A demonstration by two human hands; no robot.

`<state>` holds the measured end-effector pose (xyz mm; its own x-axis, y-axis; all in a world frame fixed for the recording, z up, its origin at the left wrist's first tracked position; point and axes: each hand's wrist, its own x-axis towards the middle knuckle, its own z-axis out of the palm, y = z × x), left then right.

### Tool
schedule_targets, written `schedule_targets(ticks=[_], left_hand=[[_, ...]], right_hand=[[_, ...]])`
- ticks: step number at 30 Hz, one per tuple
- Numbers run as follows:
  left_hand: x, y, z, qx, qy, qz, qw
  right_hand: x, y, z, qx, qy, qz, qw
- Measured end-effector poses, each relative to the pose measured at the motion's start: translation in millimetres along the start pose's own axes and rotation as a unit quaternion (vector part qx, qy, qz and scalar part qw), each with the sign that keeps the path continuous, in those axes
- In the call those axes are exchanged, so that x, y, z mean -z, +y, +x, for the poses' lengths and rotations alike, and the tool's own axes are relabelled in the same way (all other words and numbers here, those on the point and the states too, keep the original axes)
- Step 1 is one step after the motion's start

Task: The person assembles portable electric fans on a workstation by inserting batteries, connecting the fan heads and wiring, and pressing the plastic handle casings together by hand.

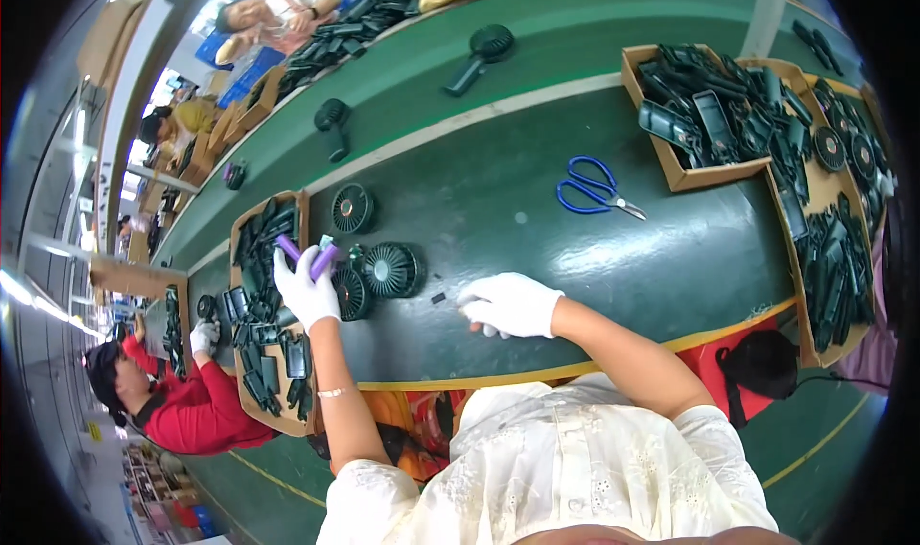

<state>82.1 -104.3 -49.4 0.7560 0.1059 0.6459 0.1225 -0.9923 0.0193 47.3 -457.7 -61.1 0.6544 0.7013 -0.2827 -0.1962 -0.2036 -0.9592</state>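
**Mid-assembly, as judged**

Left fingers (304, 262): closed round two purple cylinders (324, 261) over the desk (479, 209). Right fingers (479, 309): partly curled; contents cannot be told. Three fan heads (393, 270) seemingly left unfitted; two handled fans (491, 43), apparently done, laid beyond.

head: left fisheye of pair, head-worn | from near edge of worktop (479, 200), above; wearer's shirt (575, 449) at bottom | looks down + forward past far edge to belt (402, 94) | close on left hand (309, 291), right hand (517, 305); red-sleeved co-worker (206, 406) farther, left | wide, edges bowed, black corners
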Motion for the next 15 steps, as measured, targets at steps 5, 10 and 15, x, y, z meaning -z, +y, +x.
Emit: schedule_targets(ticks=[5,10,15], left_hand=[[49.4,67.4,-18.7,0.199,-0.091,-0.456,0.863],[96.2,169.8,-40.8,0.262,-0.179,-0.691,0.650],[104.5,214.3,-65.4,-0.008,-0.303,-0.672,0.676]], right_hand=[[-1.5,-0.4,1.0,-0.036,0.015,0.082,0.996],[-4.7,12.3,7.8,-0.054,-0.036,0.322,0.944],[18.3,36.3,25.6,-0.049,-0.060,0.443,0.893]])
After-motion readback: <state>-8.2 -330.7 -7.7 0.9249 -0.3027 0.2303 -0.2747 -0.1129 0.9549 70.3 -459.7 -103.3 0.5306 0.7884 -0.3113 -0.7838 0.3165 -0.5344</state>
